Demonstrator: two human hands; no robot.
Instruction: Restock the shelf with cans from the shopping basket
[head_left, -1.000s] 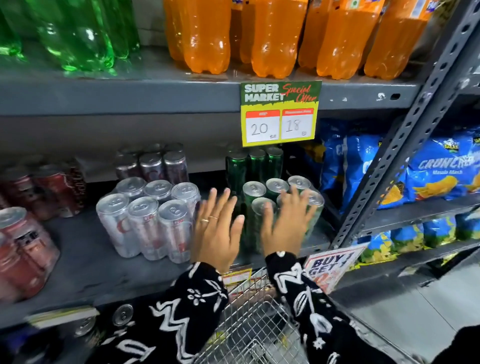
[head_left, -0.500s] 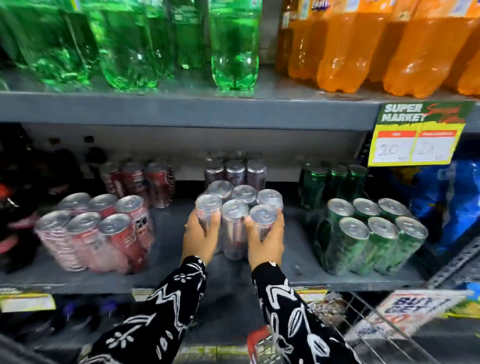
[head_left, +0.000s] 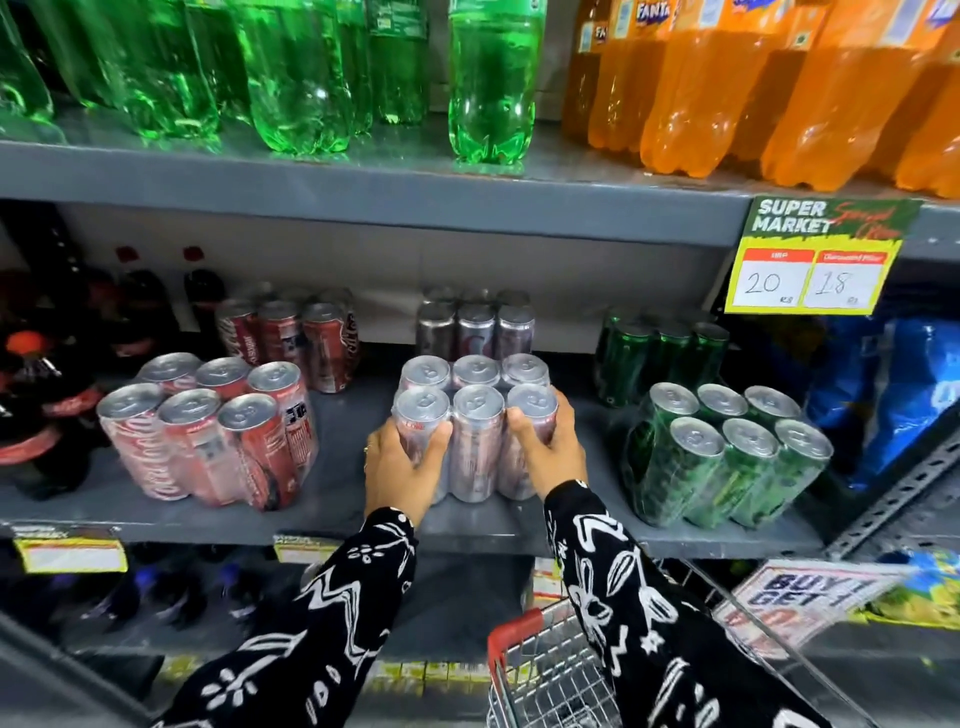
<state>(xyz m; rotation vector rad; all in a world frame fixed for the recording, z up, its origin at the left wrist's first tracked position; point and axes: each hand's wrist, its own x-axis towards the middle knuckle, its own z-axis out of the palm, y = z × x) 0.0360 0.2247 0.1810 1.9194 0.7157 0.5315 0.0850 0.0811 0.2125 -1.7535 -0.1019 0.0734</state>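
Observation:
A shrink-wrapped pack of silver cans stands on the grey middle shelf, near its front edge. My left hand grips the pack's left front can and my right hand grips its right front can. A red pack of cola cans sits to the left and a green pack to the right, both apart from my hands. The wire shopping basket with a red rim is below my right forearm; its contents are hidden.
More red, silver and green cans stand at the back of the shelf. Green bottles and orange bottles fill the shelf above. A yellow price sign hangs at the right. Blue snack bags lie beyond the slotted upright.
My hands left the green pack and moved left to the silver pack, closing on both its sides. The view swung left with them.

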